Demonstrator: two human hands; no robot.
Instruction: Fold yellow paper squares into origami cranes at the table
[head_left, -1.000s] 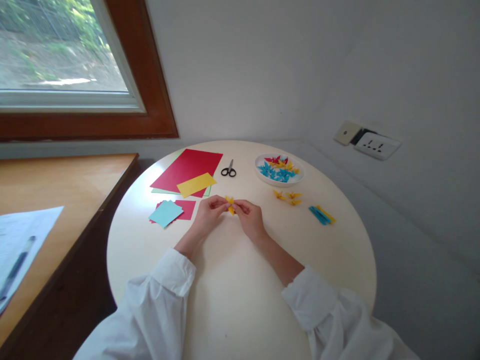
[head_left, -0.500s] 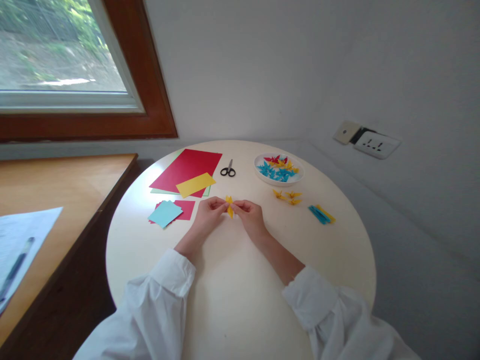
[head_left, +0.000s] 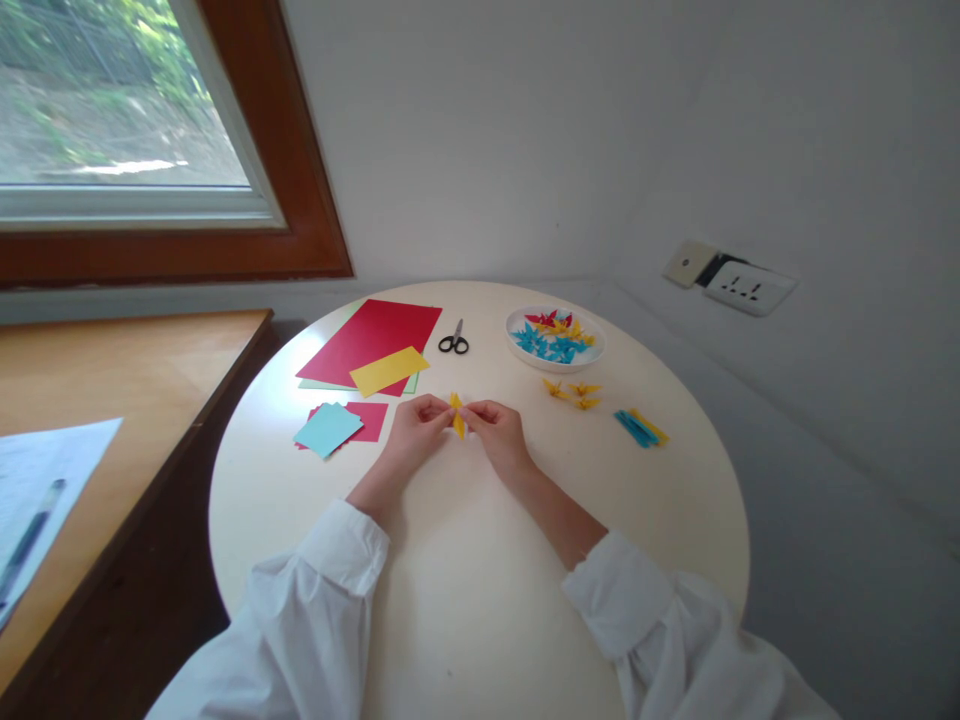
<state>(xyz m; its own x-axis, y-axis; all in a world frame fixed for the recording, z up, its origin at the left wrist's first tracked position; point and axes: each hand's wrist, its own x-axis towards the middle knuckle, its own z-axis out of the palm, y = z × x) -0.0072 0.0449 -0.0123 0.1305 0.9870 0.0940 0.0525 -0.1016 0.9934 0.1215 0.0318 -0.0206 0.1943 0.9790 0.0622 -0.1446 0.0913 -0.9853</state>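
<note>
A small folded yellow paper piece point(head_left: 457, 415) is pinched between both hands above the round cream table point(head_left: 465, 600). My left hand point(head_left: 414, 432) grips its left side with closed fingertips. My right hand point(head_left: 496, 434) grips its right side the same way. Both wrists rest low over the tabletop, white sleeves pushed back.
Red, yellow and pale green sheets point(head_left: 373, 345) lie at the back left, with light blue and red squares point(head_left: 330, 427) nearer. Black scissors point(head_left: 454, 340), a white dish of folded shapes point(head_left: 555, 338), three yellow folded shapes point(head_left: 571, 394) and blue-yellow strips point(head_left: 640, 427) lie right. A wooden desk point(head_left: 97, 400) stands left.
The hands stay in place, turning the yellow piece slightly between the fingertips. The view has drifted a little to the right.
</note>
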